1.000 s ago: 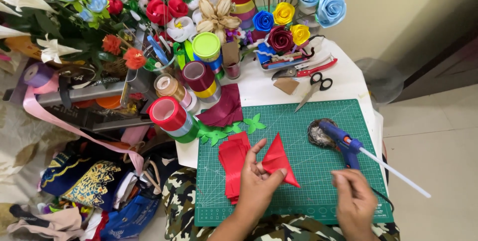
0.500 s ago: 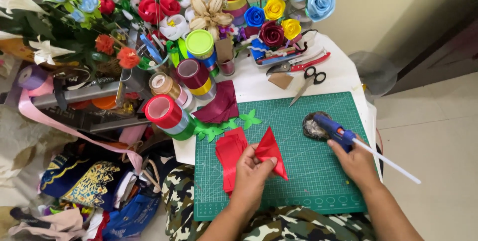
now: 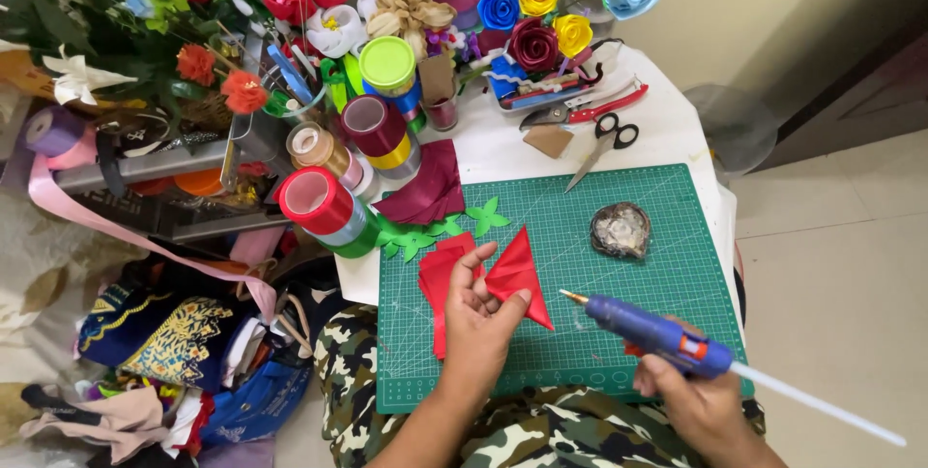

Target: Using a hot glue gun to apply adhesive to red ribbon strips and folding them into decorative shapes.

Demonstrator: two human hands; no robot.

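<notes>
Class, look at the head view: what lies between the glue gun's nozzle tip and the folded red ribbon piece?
Only bare green cutting mat separates the glue gun, held in the right hand, from the folded red ribbon piece in the left hand.

Home craft corner, cutting mat, ribbon rolls, handmade flowers, scissors

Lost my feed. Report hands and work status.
Left hand pinching folded red ribbon piece. Right hand gripping blue glue gun, nozzle just short of it. Nothing between.
</notes>
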